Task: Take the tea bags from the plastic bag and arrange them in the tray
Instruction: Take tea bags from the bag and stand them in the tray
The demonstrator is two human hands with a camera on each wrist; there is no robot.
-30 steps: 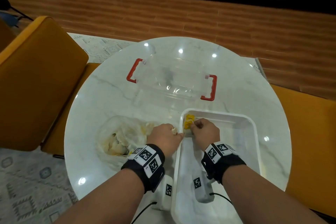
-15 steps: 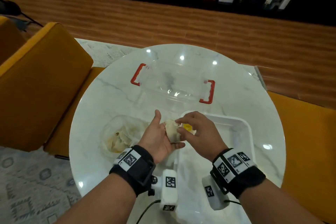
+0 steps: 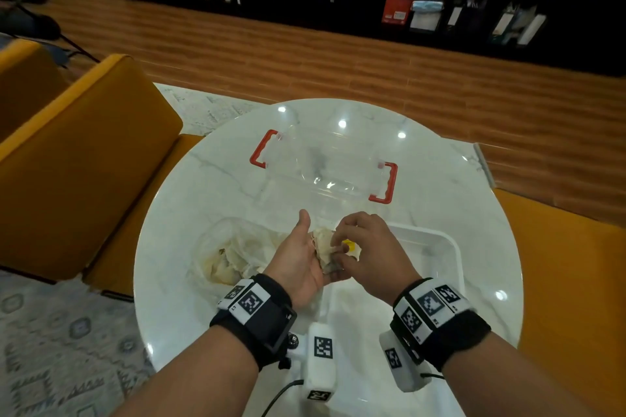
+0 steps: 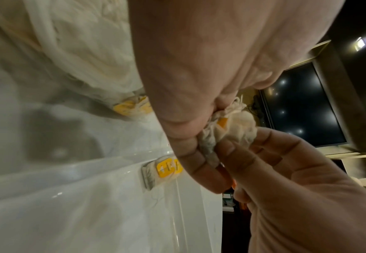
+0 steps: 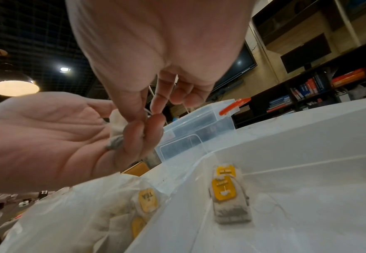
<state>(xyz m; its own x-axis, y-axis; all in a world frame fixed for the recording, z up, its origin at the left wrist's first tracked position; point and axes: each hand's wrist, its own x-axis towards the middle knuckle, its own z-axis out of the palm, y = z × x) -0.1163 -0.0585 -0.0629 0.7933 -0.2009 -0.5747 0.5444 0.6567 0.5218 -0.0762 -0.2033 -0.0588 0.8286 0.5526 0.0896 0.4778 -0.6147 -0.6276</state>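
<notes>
My left hand [image 3: 301, 261] is palm up over the near left corner of the white tray [image 3: 440, 244], its fingers curled round a crumpled bunch of tea bags [image 3: 321, 242]. My right hand [image 3: 338, 252] reaches in from the right and pinches part of that bunch [image 5: 118, 130] between thumb and forefinger. One tea bag with a yellow tag [image 5: 227, 196] lies in the tray's far left corner, seen from above as a yellow spot [image 3: 349, 244]. The clear plastic bag [image 3: 230, 254] lies left of the tray with more tea bags [image 5: 147, 200] inside.
A clear storage box with red handles [image 3: 325, 166] stands behind the tray on the round marble table [image 3: 203, 200]. Yellow chairs [image 3: 78, 162] flank the table on the left and right. Dark bookshelves line the far wall.
Both hands rose from the tray's corner. The left hand turned palm up with the tea bag bunch, and the right hand moved onto it and pinches it.
</notes>
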